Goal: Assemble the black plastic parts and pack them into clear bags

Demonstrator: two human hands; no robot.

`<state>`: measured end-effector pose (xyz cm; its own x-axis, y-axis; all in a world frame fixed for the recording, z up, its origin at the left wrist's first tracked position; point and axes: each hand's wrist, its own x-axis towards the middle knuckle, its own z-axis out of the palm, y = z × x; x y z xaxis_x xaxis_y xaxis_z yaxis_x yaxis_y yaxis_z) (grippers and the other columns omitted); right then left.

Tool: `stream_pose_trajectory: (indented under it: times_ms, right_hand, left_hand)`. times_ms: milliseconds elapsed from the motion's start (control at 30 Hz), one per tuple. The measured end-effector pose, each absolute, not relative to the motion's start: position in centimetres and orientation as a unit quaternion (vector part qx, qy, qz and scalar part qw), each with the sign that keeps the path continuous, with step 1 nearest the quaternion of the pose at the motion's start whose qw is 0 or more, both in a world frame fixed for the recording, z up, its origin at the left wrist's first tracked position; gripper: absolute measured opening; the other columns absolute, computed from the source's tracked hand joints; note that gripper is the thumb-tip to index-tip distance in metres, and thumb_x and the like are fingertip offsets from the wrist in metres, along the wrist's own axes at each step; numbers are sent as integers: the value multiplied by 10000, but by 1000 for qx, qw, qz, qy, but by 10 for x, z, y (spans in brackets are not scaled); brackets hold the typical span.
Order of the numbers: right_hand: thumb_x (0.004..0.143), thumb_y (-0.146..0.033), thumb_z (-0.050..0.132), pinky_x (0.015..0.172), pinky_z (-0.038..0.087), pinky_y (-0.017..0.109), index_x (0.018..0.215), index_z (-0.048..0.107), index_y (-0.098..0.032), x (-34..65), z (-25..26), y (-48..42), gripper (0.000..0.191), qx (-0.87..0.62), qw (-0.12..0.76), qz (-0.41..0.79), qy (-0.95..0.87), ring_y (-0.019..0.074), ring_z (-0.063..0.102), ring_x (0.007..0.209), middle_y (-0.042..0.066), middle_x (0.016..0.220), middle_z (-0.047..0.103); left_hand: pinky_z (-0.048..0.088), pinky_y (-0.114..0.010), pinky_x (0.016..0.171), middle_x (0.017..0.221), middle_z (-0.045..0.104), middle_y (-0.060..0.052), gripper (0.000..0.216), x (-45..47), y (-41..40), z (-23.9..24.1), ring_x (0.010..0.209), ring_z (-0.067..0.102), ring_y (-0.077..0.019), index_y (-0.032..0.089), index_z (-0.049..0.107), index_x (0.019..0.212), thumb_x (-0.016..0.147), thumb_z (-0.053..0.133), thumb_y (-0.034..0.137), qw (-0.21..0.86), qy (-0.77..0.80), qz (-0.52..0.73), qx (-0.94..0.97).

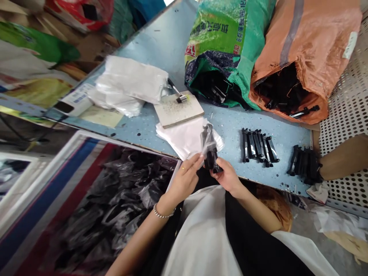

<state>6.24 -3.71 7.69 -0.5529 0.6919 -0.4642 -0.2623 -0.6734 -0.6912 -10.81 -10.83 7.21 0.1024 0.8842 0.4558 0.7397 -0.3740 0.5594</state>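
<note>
Head view, centre of the frame: both forearms rise from the bottom edge and converge just below the middle. The left hand [185,174], with a ring and a beaded bracelet [163,213] at its wrist, slants up to the right, its fingers closed on the edge of a clear bag [207,140]. The right hand [227,174] reaches up to the left, thumb and fingers gripping the lower end of the black parts [212,159], which are partly inside that bag at the table's near edge.

Under the bag, sheets of thin white packaging [179,138] spread on the blue table [155,38], partly beneath a pale board [175,113] bearing a dark-handled tool [178,96]. Upper left of centre lies a pile of translucent bags [132,78]. Top right, a green sack [221,30] and an orange sack [307,50] open toward the hands. Right of centre sit a row of black pieces [258,147] and a second cluster [306,165], beside a perforated panel [345,107]. Lower left, a container [54,191] holds bagged dark items [129,191].

Fingertips behind the held bundle are hidden, so its piece count is unclear. Sack contents are shadowed; both sacks are cut off by the top edge.
</note>
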Motion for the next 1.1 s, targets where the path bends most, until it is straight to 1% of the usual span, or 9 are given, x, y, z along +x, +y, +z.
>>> stream_pose_trajectory:
  times_ms: [100, 267, 333, 433, 567, 700, 800, 967, 1100]
  right_hand:
    - [830, -470, 749, 715, 527, 283, 1080, 651, -214, 62, 85, -49, 372, -438, 278, 710, -477, 154, 597, 782, 5, 901, 665]
    - [878, -449, 732, 1011, 522, 418, 1432, 574, -235, 100, 115, -43, 615, -315, 146, 624, -700, 249, 648, 1159, 109, 1372, 643]
    - [949, -439, 644, 1112, 444, 485, 1452, 574, -217, 124, 118, -23, 554, -392, 143, 491, -765, 301, 554, 1338, 144, 1479, 583]
    - [970, -319, 592, 1168, 298, 610, 1451, 553, -87, 153, 104, 9, 536, -608, 101, 181, -766, 400, 378, 1472, 260, 1563, 472]
    - [933, -229, 602, 1113, 334, 572, 1480, 503, -41, 163, 78, 25, 587, -609, 7, 33, -792, 409, 391, 1425, 287, 1571, 439]
    - [938, -334, 636, 979, 397, 516, 1494, 537, -234, 163, 78, 19, 573, -580, 6, -2, -814, 396, 467, 1269, 218, 1487, 490]
    - [924, -364, 671, 964, 376, 511, 1471, 557, -243, 165, 82, 20, 571, -583, 1, -27, -812, 378, 507, 1177, 209, 1362, 539]
    - [901, -375, 680, 914, 412, 458, 1296, 614, -59, 172, 77, 32, 511, -602, -15, -41, -797, 355, 570, 1078, 222, 1170, 620]
    - [889, -315, 655, 945, 430, 474, 1215, 634, -70, 175, 81, 46, 408, -605, 13, 58, -794, 351, 595, 1074, 223, 1114, 677]
  left_hand:
    - [564, -435, 1056, 1464, 574, -185, 814, -96, -106, 77, 1317, 607, -278, 237, 212, 1654, 907, 433, 1, 119, 484, 354, 791]
    - [611, -407, 945, 1198, 733, -108, 477, -131, -140, 93, 1038, 731, -257, 296, 583, 1416, 951, 576, 191, 138, 539, 338, 759]
    - [612, -393, 943, 1164, 752, -69, 342, -165, -163, 92, 1007, 741, -253, 326, 670, 1283, 953, 591, 288, 189, 597, 303, 718]
    - [634, -382, 845, 1154, 773, -67, 317, -208, -183, 71, 997, 757, -284, 290, 728, 1179, 919, 586, 403, 247, 662, 196, 680]
    - [624, -397, 771, 1077, 794, -121, 325, -207, -161, 39, 925, 764, -310, 192, 769, 1015, 909, 538, 395, 236, 734, 123, 624]
    - [572, -386, 941, 1057, 773, -115, 322, -158, -92, 42, 1001, 720, -257, 186, 749, 1073, 1006, 480, 349, 123, 726, 286, 613]
    - [531, -476, 999, 1198, 712, -197, 263, -130, -34, 50, 1062, 670, -313, 134, 734, 1101, 959, 581, 294, 58, 699, 291, 651]
    - [539, -398, 821, 865, 704, -107, 140, -142, 17, 48, 870, 654, -261, 181, 646, 701, 839, 649, 164, 197, 715, 292, 603]
    - [456, -281, 599, 686, 638, -3, 151, -173, 24, 46, 633, 585, -162, 195, 587, 723, 744, 715, 273, 378, 689, 405, 467]
